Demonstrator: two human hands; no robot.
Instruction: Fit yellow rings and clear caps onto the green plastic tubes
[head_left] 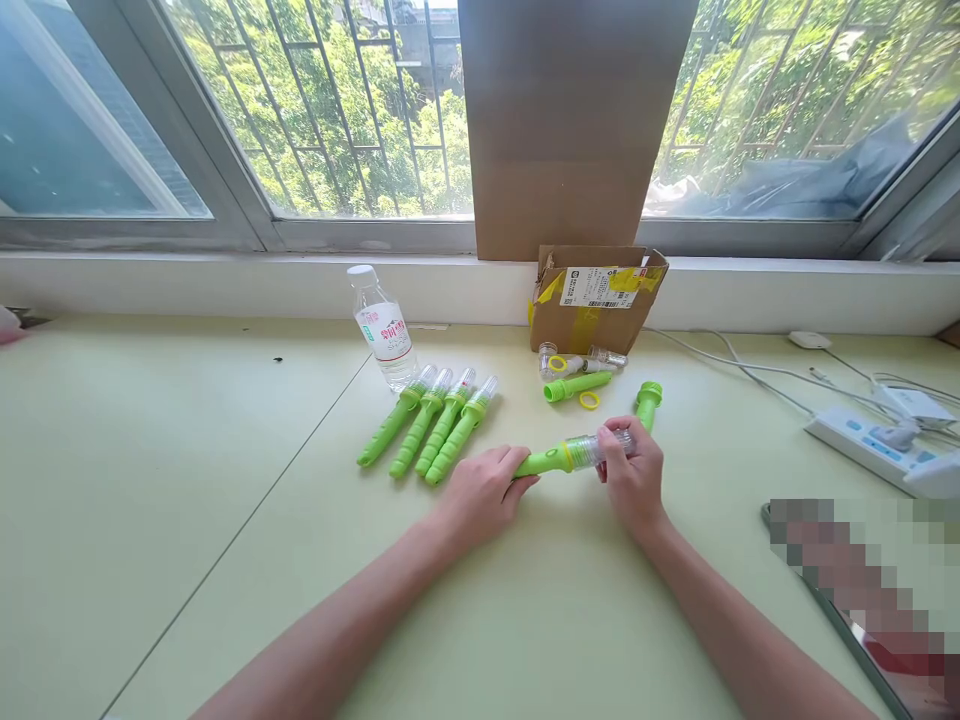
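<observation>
A green stick-shaped handle with a clear ribbed cap and a yellow ring, a flashlight-like plastic stick, lies level between my hands. My left hand is closed around its green end. Over the clear cap, my right hand is closed with thumb and fingers. Left of my hands, several similar capped green sticks lie side by side. Just beyond my right hand is a green handle, partly hidden by it. Farther back lie another green handle, a loose yellow ring and clear caps.
A water bottle stands behind the row of sticks. An open cardboard box rests against the sill. At right are a white power strip with cables and a dark-edged flat device, its surface pixelated.
</observation>
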